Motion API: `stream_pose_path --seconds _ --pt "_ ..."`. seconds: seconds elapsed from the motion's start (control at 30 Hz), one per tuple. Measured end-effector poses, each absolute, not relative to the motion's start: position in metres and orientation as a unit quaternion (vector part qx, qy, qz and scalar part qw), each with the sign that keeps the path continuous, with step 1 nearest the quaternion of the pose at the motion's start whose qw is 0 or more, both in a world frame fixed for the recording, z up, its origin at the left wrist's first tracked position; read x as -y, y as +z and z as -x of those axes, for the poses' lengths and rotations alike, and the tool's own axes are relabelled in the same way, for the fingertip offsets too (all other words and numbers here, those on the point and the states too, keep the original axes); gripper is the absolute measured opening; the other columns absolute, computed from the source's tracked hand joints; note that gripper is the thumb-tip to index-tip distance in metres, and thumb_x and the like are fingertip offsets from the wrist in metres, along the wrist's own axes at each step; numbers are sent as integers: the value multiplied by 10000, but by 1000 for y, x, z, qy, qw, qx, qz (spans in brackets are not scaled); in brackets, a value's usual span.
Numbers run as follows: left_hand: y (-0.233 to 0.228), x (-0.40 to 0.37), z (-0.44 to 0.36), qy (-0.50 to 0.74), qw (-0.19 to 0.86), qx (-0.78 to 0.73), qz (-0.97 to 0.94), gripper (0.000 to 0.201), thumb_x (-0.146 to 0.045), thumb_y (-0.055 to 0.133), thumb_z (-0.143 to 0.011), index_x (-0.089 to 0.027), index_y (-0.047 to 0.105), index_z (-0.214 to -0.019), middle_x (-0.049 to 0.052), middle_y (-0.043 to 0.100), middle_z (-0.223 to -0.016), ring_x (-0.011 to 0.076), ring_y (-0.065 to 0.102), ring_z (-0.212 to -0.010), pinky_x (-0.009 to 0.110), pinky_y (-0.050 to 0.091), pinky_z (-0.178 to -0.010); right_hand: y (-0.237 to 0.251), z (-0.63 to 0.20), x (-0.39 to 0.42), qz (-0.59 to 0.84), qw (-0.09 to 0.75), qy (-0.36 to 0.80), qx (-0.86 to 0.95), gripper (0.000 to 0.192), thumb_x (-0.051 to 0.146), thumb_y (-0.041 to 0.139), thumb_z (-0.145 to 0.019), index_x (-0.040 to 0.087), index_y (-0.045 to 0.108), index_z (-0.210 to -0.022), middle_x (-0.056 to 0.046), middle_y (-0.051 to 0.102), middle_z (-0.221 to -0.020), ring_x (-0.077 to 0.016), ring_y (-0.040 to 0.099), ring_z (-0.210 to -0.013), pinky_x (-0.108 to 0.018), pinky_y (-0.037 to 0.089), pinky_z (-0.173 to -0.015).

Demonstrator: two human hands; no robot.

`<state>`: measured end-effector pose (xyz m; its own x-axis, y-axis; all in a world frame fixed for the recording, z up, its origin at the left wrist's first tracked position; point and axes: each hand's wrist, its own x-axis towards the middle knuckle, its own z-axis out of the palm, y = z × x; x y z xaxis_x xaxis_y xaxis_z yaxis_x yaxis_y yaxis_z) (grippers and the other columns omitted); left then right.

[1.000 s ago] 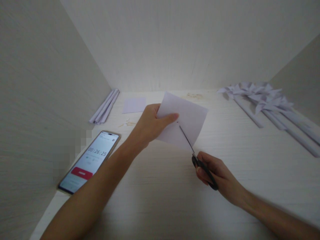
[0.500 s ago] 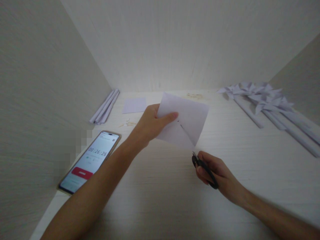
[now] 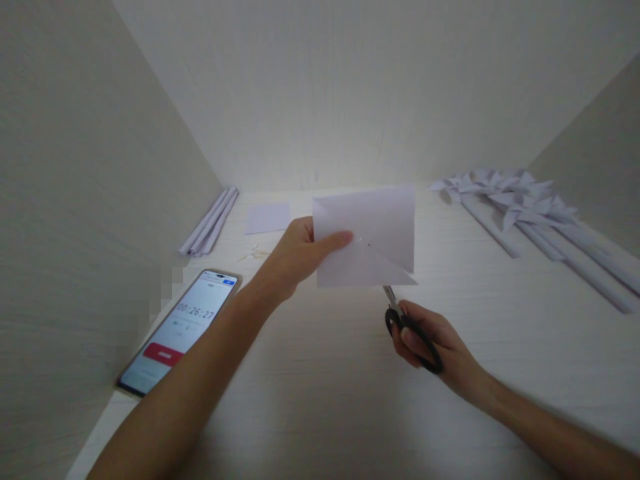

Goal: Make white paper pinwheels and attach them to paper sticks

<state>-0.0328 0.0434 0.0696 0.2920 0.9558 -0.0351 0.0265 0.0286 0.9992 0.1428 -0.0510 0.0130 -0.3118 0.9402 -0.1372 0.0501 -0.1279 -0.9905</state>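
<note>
Left hand (image 3: 300, 259): I see it pinching the paper (image 3: 377, 217) by its left side.
Right hand (image 3: 434, 337): gripping scissors (image 3: 398, 312) by the handles, below the paper.

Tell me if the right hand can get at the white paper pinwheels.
Probably not to grasp: black-handled metal scissors occupy the grip of the right hand, though nothing visible blocks its way to the pinwheels.

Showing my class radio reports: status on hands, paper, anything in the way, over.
Left hand gripping paper sheet, slit at lower right. Right hand holding scissors, blade tips out of sight. Left forearm covers part of phone.
</note>
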Motion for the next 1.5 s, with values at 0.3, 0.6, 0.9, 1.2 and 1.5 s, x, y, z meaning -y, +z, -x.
stream_pose_path --seconds 0.3,0.6,0.9,1.2,1.5 --pt "67 -41 29 399 587 -420 -567 292 -234 667 -553 -135 626 -825 57 660 -758 177 602 -651 257 490 -509 10 -145 49 417 423 607 528 384 525 509 -712 190 355 -607 52 360 -455 -59 281 -410 -221 207 -392" --pt "55 -43 18 508 545 -453 -489 331 -272 653 -563 -123 617 -856 79 649 -846 181 598 -714 260 514 -519 7 -143 50 440 402 646 477 346 512 450 -759 180 388 -684 55 365 -495 -45 250 -398 -192 154 -352" --pt "47 -37 9 570 564 -449 -395 349 -245 622 -606 -154 579 -940 63 642 -903 141 604 -700 232 520 -541 7 -135 53 464 391 592 530 364 500 454 -764 187 344 -613 50 373 -499 -59 306 -437 -208 228 -401" --pt "48 -32 6 575 579 -449 -364 296 -232 606 -630 -155 580 -915 50 642 -870 109 597 -630 214 515 -519 10 -137 56 478 373 592 531 347 500 441 -770 185 359 -651 46 376 -533 -64 319 -463 -210 239 -416" --pt "47 -31 5 570 582 -454 -362 275 -243 605 -632 -154 577 -891 41 642 -833 106 590 -610 228 516 -532 12 -135 56 478 358 594 539 343 494 436 -773 183 372 -643 45 376 -531 -72 324 -466 -217 249 -422"
